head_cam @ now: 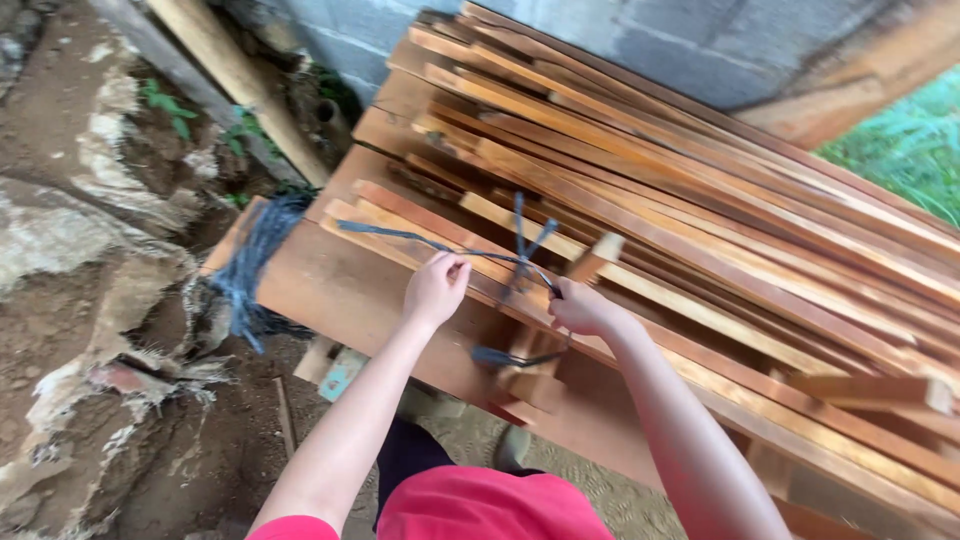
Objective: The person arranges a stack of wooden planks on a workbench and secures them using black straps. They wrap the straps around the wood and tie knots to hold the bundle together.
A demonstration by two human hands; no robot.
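Note:
A dark blue-grey plastic strap (400, 236) runs across a bundle of thin reddish wooden slats (470, 250) lying on a large stack of planks (720, 200). My left hand (434, 288) pinches the strap where it comes in from the left. My right hand (580, 308) grips the strap near a crossing of strands (522, 245), with a loose end (500, 357) hanging below it. Both hands rest against the near edge of the wood pile.
A bunch of the same blue straps (250, 270) hangs off the left end of a wide board (340, 290). Rough dirt ground (90, 330) and rocks lie to the left, a grey block wall (700, 40) stands behind, and grass (910, 140) shows at right.

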